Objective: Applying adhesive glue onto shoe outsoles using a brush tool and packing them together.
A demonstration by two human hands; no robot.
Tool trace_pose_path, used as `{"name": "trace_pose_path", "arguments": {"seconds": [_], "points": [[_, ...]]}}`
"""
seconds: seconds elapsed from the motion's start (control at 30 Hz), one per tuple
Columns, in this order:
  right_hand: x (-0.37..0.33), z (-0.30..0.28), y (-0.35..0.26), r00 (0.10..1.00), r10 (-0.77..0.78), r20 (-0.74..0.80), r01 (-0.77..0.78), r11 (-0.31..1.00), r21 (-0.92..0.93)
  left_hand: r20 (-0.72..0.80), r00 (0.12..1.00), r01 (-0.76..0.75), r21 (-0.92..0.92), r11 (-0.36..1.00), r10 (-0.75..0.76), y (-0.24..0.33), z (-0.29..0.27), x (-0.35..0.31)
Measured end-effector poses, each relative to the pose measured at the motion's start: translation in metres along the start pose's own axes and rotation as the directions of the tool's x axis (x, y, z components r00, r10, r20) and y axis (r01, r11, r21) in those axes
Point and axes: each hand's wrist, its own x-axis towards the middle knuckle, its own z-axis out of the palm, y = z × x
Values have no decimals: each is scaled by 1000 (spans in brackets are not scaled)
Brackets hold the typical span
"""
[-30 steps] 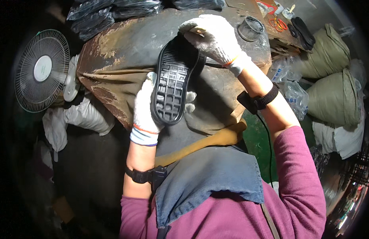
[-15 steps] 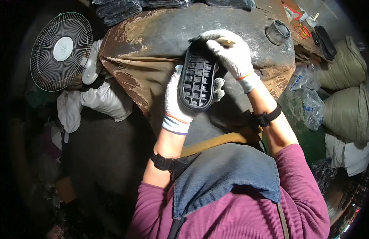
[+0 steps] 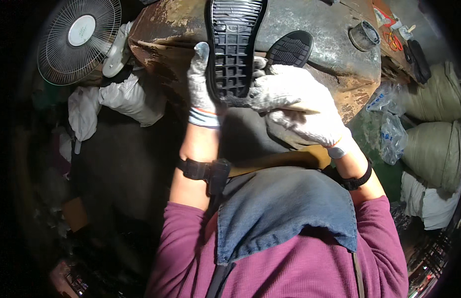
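Note:
A black rubber shoe sole [image 3: 232,64] stands lengthwise above the table edge, its gridded inner side facing me. My left hand [image 3: 200,87], in a white knitted glove, is closed round it, thumb along the left rim and fingertips showing at the right rim. My right hand [image 3: 305,97], gloved too, is closed by the sole's lower right end. A slim tan-handled tool [image 3: 301,106] shows in its grip; the working end is too dark to make out. Behind it a second black sole [image 3: 291,48] lies tread up on the table.
The worn, peeling table cover [image 3: 330,54] spreads beyond my hands. On it stands a round metal tin [image 3: 364,36]. Orange-handled scissors [image 3: 392,40] lie at the far right. A fan [image 3: 81,32] stands at left, white sacks [image 3: 133,102] below it; green sacks [image 3: 434,149] are at right.
The sole has moved up and away from me, showing more of its length. My right hand has gone from its far end to its near end. The second sole has come into sight.

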Motion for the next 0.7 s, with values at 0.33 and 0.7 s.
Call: {"name": "trace_pose_path", "arguments": {"seconds": [0.33,0.7], "points": [[12,23,-9,840,541,34,-511,770,382,-200,907,26,905,425,370,19,0,-10],[24,22,65,733,601,-318,-530,798,287,-367,861,299,925,235,351,-7,53,-104]]}}
